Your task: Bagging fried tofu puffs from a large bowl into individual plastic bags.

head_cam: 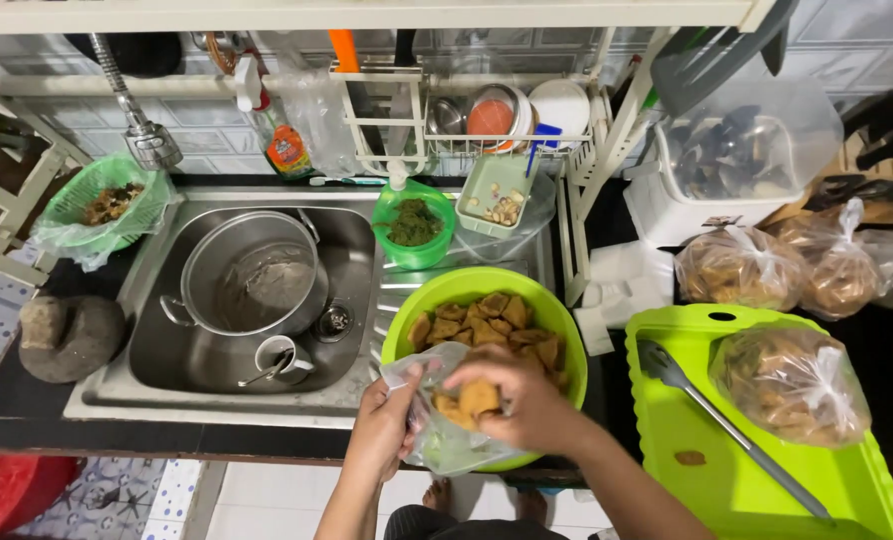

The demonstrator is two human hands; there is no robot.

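Head camera looks straight down on a kitchen counter, where the person's left hand pinches the edge of a clear plastic bag, holding its mouth open at the near rim of a big green bowl. The right hand is curled over the bag's opening, its fingers closed around a piece of brown fried food; more of the same pieces already lie inside the bag. The bowl behind is heaped with fried pieces of that same kind.

To the left, the steel sink holds a large metal pot and a small cup with a spoon in it. A stone mortar sits on the dark counter just beside the sink. At the far left corner stands a green strainer basket lined with plastic. Behind the big bowl sit a small green tub of chopped greens and a pale tray of garlic cloves, under a white dish rack.

On the right, a lime green tray carries a grey spatula and a knotted bag of fried pieces. Two more filled bags lie behind it, near a clear plastic container.
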